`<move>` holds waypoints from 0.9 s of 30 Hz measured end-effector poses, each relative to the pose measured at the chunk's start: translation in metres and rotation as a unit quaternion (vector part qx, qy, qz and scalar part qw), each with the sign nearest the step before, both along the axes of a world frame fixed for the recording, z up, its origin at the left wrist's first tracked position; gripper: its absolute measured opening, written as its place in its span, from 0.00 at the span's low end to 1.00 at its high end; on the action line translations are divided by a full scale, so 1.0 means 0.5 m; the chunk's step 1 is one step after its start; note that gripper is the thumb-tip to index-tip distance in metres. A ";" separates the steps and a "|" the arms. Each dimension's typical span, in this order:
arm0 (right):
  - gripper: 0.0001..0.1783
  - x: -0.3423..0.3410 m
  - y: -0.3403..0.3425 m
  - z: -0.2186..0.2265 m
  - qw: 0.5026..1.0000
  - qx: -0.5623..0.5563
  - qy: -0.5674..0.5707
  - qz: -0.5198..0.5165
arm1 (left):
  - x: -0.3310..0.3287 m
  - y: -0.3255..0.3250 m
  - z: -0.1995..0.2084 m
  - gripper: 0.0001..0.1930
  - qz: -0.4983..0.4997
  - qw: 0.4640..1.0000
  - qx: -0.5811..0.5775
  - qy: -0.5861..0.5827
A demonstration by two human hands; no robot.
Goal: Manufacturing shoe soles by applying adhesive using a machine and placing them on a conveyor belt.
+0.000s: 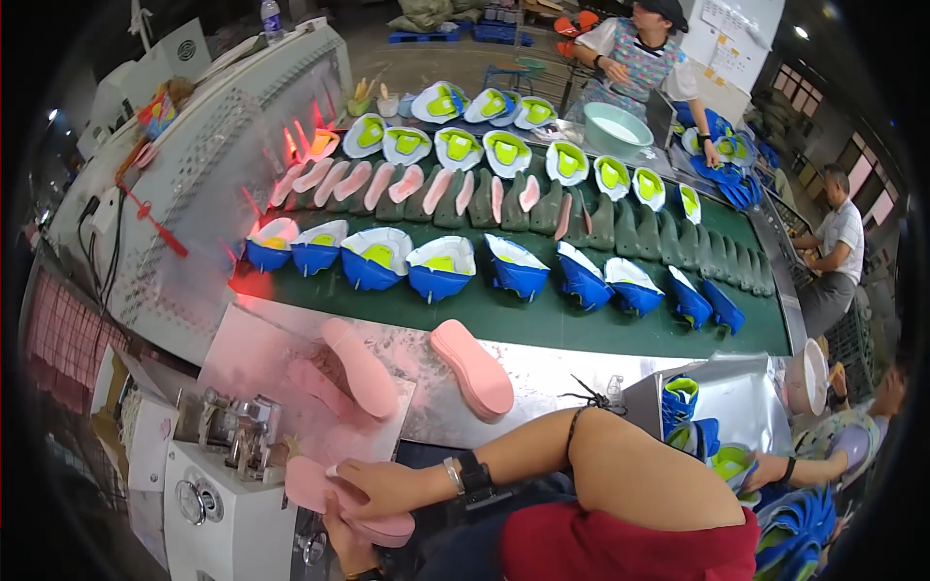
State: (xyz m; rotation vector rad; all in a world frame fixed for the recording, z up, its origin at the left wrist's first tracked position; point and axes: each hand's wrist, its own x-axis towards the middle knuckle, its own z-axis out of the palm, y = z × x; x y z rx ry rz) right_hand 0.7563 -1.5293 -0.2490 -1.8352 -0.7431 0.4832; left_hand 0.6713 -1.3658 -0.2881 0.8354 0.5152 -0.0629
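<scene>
A pink shoe sole (307, 484) is held near the lower left, beside a small white machine. My right hand (380, 484) reaches across from the right and grips the sole from above, fingers bent over it. From below, my left hand (344, 535) is closed on the same sole, some of its fingers hidden. On the metal tabletop lie two more pink soles, a tilted one (363, 370) at the left and a flat one (472, 370) farther right.
The white machine (228, 504) has metal rollers on top. Beyond the metal top, a green conveyor belt (387, 302) carries blue-and-white shoe uppers (374, 261), dark shoe lasts and pink soles. A large perforated machine (208, 174) stands left. Co-workers (644, 63) handle uppers at the far side and right.
</scene>
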 end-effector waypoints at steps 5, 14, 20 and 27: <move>0.37 0.001 0.005 0.006 0.994 0.030 0.082 0.062 | -0.033 0.007 0.016 0.25 -0.126 0.873 0.471 -0.004; 0.24 0.064 -0.011 -0.025 0.965 0.065 0.244 0.075 | -0.011 -0.002 0.034 0.17 0.057 0.995 0.003 0.076; 0.16 0.184 -0.002 -0.054 0.983 0.060 0.174 0.011 | -0.050 0.005 0.061 0.21 0.020 0.993 -0.028 0.111; 0.34 0.303 0.159 -0.067 0.994 -0.092 -0.002 -0.060 | -0.109 -0.025 0.082 0.26 0.003 0.987 -0.156 0.023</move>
